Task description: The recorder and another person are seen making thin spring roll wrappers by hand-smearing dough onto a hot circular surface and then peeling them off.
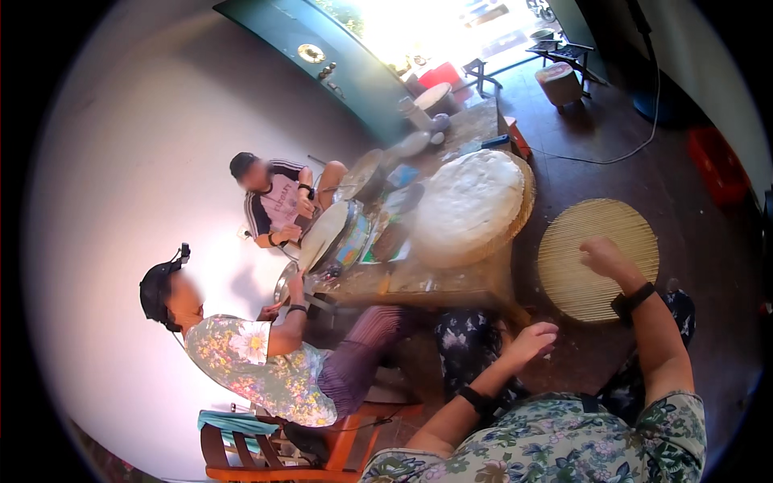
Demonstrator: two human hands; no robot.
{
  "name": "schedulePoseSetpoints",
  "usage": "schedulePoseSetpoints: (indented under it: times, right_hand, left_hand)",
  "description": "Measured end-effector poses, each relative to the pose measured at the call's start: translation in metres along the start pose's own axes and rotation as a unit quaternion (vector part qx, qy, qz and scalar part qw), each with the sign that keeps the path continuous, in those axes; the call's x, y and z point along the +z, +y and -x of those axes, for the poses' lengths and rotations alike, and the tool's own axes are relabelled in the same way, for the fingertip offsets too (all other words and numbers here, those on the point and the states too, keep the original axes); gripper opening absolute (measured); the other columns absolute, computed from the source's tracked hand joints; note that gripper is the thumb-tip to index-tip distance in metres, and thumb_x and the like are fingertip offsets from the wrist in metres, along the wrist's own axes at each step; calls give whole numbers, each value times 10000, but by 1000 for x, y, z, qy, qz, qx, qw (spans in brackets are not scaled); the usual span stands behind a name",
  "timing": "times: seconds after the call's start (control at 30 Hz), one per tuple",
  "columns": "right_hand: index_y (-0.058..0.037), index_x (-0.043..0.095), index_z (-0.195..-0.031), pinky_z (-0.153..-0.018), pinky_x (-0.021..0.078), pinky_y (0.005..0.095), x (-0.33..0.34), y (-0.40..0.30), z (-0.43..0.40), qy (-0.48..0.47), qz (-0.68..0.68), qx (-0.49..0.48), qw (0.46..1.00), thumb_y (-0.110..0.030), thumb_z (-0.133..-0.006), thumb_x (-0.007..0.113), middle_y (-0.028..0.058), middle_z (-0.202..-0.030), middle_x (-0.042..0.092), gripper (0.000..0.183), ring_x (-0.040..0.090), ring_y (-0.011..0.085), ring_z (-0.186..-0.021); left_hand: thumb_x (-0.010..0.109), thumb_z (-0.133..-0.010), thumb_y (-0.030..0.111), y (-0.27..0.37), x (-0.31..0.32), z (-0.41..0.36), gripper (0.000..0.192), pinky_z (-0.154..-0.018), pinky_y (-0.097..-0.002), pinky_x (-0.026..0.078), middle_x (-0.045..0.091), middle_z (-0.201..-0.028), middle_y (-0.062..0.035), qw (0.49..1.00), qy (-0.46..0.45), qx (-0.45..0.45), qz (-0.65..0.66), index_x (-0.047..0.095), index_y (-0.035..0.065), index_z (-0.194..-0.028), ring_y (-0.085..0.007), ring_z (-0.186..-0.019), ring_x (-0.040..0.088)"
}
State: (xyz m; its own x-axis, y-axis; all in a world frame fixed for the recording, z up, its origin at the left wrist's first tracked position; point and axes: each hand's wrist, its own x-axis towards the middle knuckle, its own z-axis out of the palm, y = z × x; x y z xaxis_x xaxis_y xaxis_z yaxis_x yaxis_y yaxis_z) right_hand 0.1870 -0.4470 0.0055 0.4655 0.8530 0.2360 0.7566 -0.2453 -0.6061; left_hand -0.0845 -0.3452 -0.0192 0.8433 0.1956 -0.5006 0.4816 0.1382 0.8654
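Observation:
My left hand is over my lap near the table's front corner, its fingers bent and close together; I cannot tell whether it holds anything small. My right hand is curled above a round ribbed tray, which lies low at the right of the table; its palm side is hidden. On the wooden table, a large white, powdery round mass covers most of another round ribbed tray. Neither of my hands touches that mass.
A co-worker and another person sit at the table's left, near a patterned container with a pale round top. A dark-handled tool lies behind the white mass. A stool, a red crate and a cable are on the right.

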Motion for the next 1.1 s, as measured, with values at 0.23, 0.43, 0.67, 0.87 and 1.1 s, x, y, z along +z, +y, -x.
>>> schedulePoseSetpoints:
  times: [0.23,0.43,0.67,0.87,1.1]
  right_hand:
    - [16,643,-951,-789,477,408,-5,0,2,-43,29,32,998,-131,-725,627,195,-914,637,270,597,353,-907]
    - [12,637,-878,-733,474,412,4,8,-2,11,1,-12,1000,-121,-731,628,199,-860,626,198,600,353,-840]
    - [31,634,-947,-729,491,378,-25,-51,5,36,-71,-62,995,-99,-739,633,205,-893,635,244,623,324,-813]
    - [50,596,-995,-695,473,287,-58,-166,38,39,-209,-130,969,-25,-778,625,132,-823,630,231,606,198,-758]
    - [49,597,-1018,-720,466,259,-15,-100,30,-23,-407,69,911,-15,-821,564,40,-850,613,210,571,117,-784]
  left_hand:
    - [555,-893,258,35,2,23,408,-750,-257,456,571,-1095,-60,998,52,25,-34,500,22,-1221,-149,-917,566]
    - [551,-893,264,37,2,31,415,-793,-276,462,566,-1120,-82,998,58,17,-28,495,24,-1227,-174,-941,573]
    - [546,-900,256,26,-13,25,399,-821,-291,466,553,-1129,-106,997,47,54,29,497,23,-1220,-185,-927,579]
    - [558,-890,240,29,-26,17,372,-804,-287,470,568,-1082,-66,995,40,55,77,512,45,-1203,-164,-894,579]
    - [567,-884,238,30,-23,13,352,-799,-296,466,570,-1068,-46,986,29,39,156,525,59,-1184,-160,-892,580]
